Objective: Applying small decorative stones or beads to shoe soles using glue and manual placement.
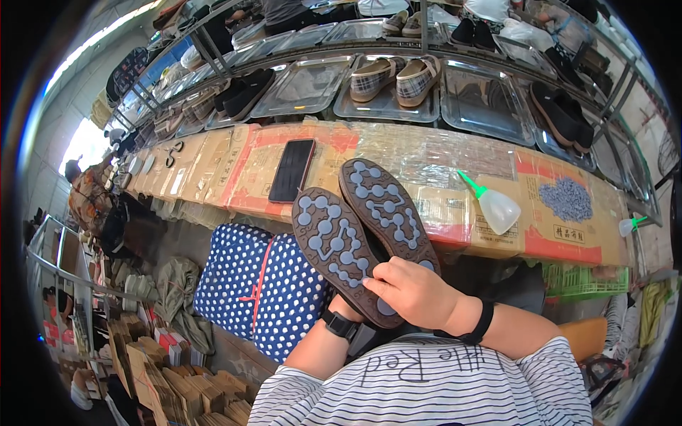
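Note:
Two brown shoes lie sole-up in front of me, their soles showing grey round studs: the left shoe [334, 245] and the right shoe [387, 209], side by side and tilted up toward the workbench. My right hand [415, 291] rests on the heel ends of both soles, fingers curled over them. My left hand is hidden under the shoes; only its wrist with a black watch [341, 325] shows, so it seems to hold them from below.
A cardboard-covered workbench [241, 160] carries a black phone [292, 170], a glue bottle with green nozzle [495, 206] and a heap of grey pellets [566, 200]. Metal trays [305, 89] above hold checked slip-ons [394, 78] and black shoes. A blue dotted bag [256, 284] stands left.

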Demonstrator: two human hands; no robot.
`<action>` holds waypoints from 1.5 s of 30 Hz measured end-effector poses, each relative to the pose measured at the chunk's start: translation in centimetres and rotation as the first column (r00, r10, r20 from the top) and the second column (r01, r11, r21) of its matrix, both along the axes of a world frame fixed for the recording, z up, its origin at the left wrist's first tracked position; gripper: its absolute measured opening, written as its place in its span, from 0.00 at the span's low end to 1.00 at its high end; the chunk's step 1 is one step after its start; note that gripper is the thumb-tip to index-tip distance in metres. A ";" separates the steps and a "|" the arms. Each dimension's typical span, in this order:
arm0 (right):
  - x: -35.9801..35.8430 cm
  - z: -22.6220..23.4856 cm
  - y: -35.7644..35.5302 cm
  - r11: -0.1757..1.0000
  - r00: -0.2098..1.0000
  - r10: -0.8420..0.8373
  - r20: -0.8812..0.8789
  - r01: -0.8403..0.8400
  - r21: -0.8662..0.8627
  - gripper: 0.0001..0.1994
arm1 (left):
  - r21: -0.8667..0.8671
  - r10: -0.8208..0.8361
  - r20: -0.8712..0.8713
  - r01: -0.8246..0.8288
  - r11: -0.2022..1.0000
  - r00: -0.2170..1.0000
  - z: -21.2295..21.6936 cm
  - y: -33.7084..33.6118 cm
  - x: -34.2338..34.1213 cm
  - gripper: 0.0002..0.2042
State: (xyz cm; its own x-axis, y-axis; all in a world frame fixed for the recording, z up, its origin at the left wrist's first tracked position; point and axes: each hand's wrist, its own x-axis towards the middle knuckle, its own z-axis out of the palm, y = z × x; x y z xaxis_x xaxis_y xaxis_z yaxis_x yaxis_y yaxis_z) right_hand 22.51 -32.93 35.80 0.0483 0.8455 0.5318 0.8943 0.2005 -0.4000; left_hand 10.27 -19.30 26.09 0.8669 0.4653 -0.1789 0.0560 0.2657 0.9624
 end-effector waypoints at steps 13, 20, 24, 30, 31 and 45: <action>3.3 1.8 -4.2 0.955 0.982 -0.190 -0.002 0.185 0.233 0.16 | -0.250 0.016 0.072 0.002 0.968 0.997 4.4 -0.7 0.2 0.29; 11.0 1.4 -13.8 0.704 0.759 -0.642 -0.107 0.639 0.308 0.16 | -0.360 -0.051 0.134 0.097 0.928 0.990 6.3 -0.7 -0.1 0.31; 14.7 -0.2 -19.4 0.551 0.616 -0.768 -0.175 0.775 0.308 0.11 | -0.400 -0.109 0.194 0.180 0.898 0.975 7.8 -0.4 1.1 0.32; 16.7 -3.8 -23.2 0.423 0.478 -0.768 -0.426 0.878 0.223 0.08 | 0.087 -0.203 0.004 0.202 0.976 0.979 12.0 -0.8 11.3 0.21; 16.8 -3.9 -23.3 0.406 0.468 -0.773 -0.428 0.884 0.231 0.08 | 0.616 -0.051 -0.202 0.168 0.770 0.978 12.6 -0.6 13.8 0.15; 26.2 3.6 -25.0 0.579 0.580 -0.814 -0.002 0.812 0.071 0.15 | 0.320 -0.232 0.298 0.133 0.938 0.926 15.5 -1.6 28.5 0.11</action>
State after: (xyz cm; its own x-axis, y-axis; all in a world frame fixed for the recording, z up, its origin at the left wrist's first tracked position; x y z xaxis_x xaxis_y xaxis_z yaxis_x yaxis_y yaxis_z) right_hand 48.66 -57.97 39.44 0.6849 0.4271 0.5903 0.7045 -0.5950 -0.3869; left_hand 38.78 -20.93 41.61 0.9277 0.2810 0.2460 -0.2531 -0.0111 0.9674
